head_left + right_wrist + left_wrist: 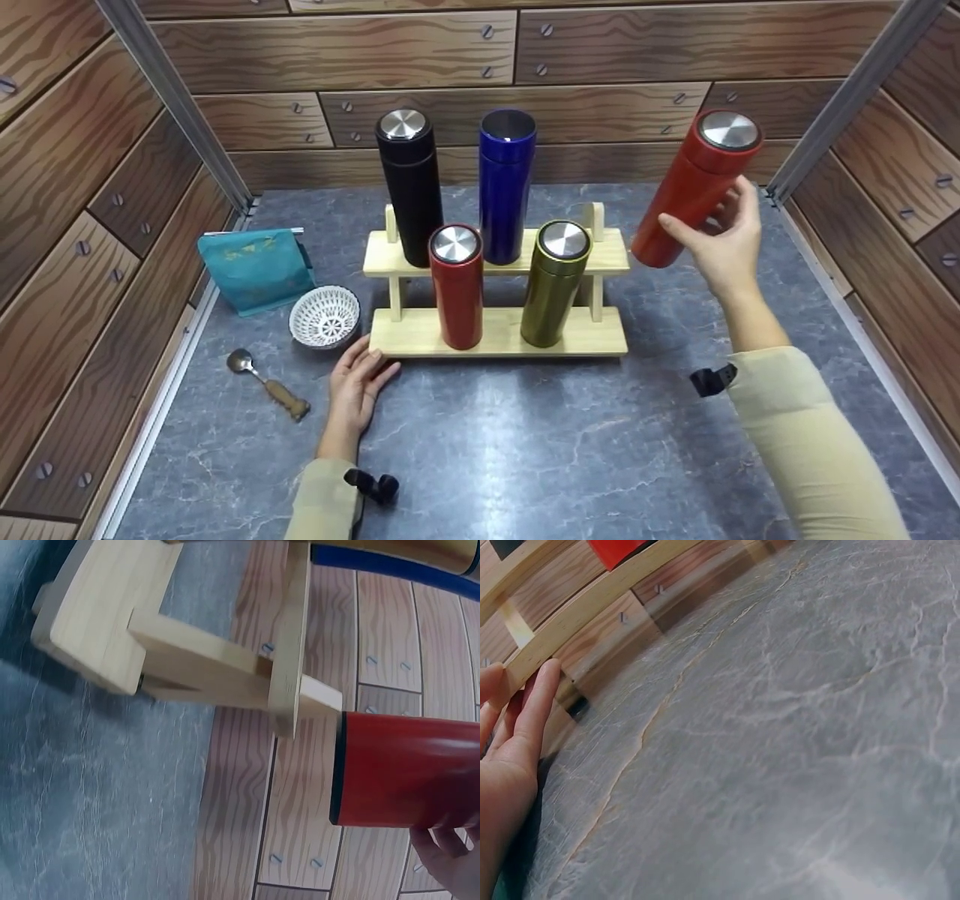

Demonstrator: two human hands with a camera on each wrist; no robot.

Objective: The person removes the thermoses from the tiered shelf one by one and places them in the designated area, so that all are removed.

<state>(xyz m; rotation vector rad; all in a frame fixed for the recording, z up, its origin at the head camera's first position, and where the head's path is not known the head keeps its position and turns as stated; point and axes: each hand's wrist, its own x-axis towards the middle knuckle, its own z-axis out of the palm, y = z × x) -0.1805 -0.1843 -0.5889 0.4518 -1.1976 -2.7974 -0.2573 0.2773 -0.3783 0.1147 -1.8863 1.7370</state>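
At the right, my right hand (pixel 727 247) grips a red thermos flask (pixel 686 187) with a silver lid. The flask leans and is held beside the wooden two-tier rack (pixel 499 330); in the right wrist view the flask's dark base (pixel 339 769) points toward the rack. My left hand (pixel 356 386) pinches the rack's front left corner, thumb above and fingers beneath the lower shelf edge (pixel 577 619). On the upper tier stand a black flask (pixel 411 195) and a blue flask (pixel 507 195). Another red flask (pixel 457 292) and an olive-green flask (pixel 553 292) stand upright on the lower tier.
Left of the rack are a teal pouch (pixel 255 270), a white woven bowl (pixel 325 316) and a spoon (pixel 268 384) with a wooden handle. Wood-patterned walls (pixel 420 56) enclose the grey marbled table (pixel 510 450) at the back and both sides.
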